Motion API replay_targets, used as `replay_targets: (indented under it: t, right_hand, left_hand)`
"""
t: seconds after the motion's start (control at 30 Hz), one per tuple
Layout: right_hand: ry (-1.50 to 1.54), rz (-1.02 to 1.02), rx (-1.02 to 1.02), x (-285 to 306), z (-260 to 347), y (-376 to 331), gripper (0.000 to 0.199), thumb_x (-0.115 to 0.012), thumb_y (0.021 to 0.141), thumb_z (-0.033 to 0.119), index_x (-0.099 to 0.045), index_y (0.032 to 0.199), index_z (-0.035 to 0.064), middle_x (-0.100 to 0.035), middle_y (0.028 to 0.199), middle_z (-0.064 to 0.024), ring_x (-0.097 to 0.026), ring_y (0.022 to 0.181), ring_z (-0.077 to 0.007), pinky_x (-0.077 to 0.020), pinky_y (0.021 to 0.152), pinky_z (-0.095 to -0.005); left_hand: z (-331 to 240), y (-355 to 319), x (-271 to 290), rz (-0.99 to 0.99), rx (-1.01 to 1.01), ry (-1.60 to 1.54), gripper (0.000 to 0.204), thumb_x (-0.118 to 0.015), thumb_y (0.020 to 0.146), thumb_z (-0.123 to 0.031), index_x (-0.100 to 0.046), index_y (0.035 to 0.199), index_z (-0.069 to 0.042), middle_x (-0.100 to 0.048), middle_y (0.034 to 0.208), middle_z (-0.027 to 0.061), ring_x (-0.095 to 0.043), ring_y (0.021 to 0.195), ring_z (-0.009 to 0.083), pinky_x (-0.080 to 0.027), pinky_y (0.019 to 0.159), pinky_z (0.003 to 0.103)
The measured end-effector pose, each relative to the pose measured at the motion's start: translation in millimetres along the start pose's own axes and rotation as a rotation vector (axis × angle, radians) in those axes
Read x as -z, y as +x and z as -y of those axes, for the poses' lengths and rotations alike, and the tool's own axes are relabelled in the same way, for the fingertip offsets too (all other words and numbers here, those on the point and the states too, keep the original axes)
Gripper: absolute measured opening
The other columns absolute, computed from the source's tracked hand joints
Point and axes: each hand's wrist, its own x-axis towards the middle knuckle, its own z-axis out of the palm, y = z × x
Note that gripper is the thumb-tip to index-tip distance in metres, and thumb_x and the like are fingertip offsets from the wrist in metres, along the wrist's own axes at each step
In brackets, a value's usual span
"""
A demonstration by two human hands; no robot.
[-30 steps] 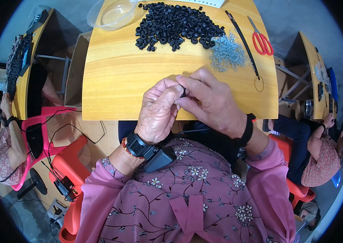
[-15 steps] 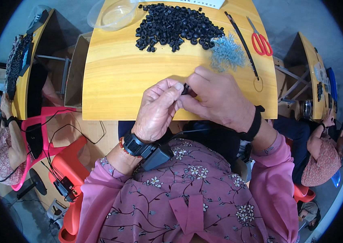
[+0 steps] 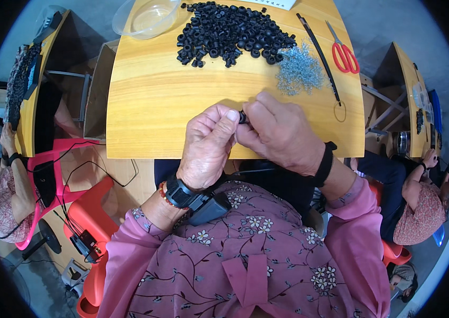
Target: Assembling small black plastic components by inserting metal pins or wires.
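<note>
Between my two hands, over the near part of the yellow wooden table (image 3: 155, 116), is a small black ring-like rubber part (image 3: 243, 117). My left hand (image 3: 207, 142) pinches it between thumb and fingers. Against its other side, my right hand (image 3: 282, 132) is closed, its fingertips curled at the part; whatever else they hold is hidden. Beyond my hands lies a big heap of small black rubber parts (image 3: 229, 33). To the heap's right sits a tangled pile of thin silvery-blue wire-like pieces (image 3: 299, 70).
Red-handled scissors (image 3: 345, 57) and a thin black rod (image 3: 317, 55) ending in a wire loop (image 3: 339, 111) lie at the right. A clear plastic bowl (image 3: 147, 20) stands far left, a white sheet (image 3: 277, 3) at the back edge. Co-workers sit at tables either side, near a red chair (image 3: 94, 206).
My hands stay together at the black rubber part, with only slight shifts of the fingers. The right hand has come a little closer to the left.
</note>
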Motion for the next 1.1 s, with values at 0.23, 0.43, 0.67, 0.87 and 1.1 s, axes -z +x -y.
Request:
replay_targets:
  t: [0.23, 0.43, 0.67, 0.87, 1.1]
  right_hand:
    - [0.133, -0.029, -0.083, -8, -3, -9, 0.022, -0.072, 0.083, 0.017, -0.054, 0.088, 0.0043, -0.053, 0.079, -0.0101, -0.06, 0.065, -0.0291, -0.0474, 0.053, -0.0409]
    - [0.269, -0.039, -0.274, 9, 11, -17, 0.033, -0.075, 0.085, 0.022, -0.06, 0.106, 0.001, -0.061, 0.087, -0.0148, -0.064, 0.077, -0.0341, -0.051, 0.066, -0.0424]
    - [0.254, -0.011, -0.43, 16, -1, -59, 0.026, -0.074, 0.086, 0.018, -0.064, 0.104, 0.0015, -0.06, 0.083, -0.014, -0.063, 0.074, -0.0326, -0.0495, 0.063, -0.04]
    - [0.329, -0.104, -0.526, 15, -9, -76, 0.014, -0.071, 0.086, 0.01, -0.065, 0.097, 0.0026, -0.058, 0.078, -0.0126, -0.061, 0.069, -0.0314, -0.0483, 0.06, -0.0385]
    - [0.233, -0.143, -0.407, 10, -11, -75, 0.012, -0.071, 0.086, 0.009, -0.064, 0.093, 0.0031, -0.058, 0.077, -0.0134, -0.061, 0.068, -0.0331, -0.0482, 0.059, -0.0399]
  left_hand:
    - [-2, 0, -2, 0.02, 0.01, 0.028, 0.017, -0.058, 0.103, -0.02, -0.06, 0.099, -0.003, -0.064, 0.092, 0.0037, -0.061, 0.084, 0.0122, -0.053, 0.08, 0.029]
    - [-11, 1, -7, -0.027, 0.021, -0.111, 0.014, -0.056, 0.103, -0.015, -0.061, 0.105, -0.002, -0.07, 0.099, 0.0142, -0.069, 0.086, 0.0197, -0.057, 0.08, 0.032]
    - [-61, 4, 5, -0.116, -0.381, 0.114, 0.019, -0.055, 0.102, -0.011, -0.06, 0.119, -0.006, -0.068, 0.102, 0.0143, -0.067, 0.084, 0.0211, -0.058, 0.078, 0.036]
    - [-134, 6, 99, -0.571, -0.702, 0.21, 0.045, -0.056, 0.098, -0.001, -0.04, 0.14, -0.002, -0.061, 0.116, 0.0197, -0.064, 0.101, 0.0284, -0.054, 0.095, 0.042]
    - [-163, 17, 133, -0.769, -0.613, 0.384, 0.081, -0.063, 0.094, 0.001, -0.013, 0.157, -0.009, -0.036, 0.145, 0.029, -0.052, 0.122, 0.0423, -0.047, 0.106, 0.048]
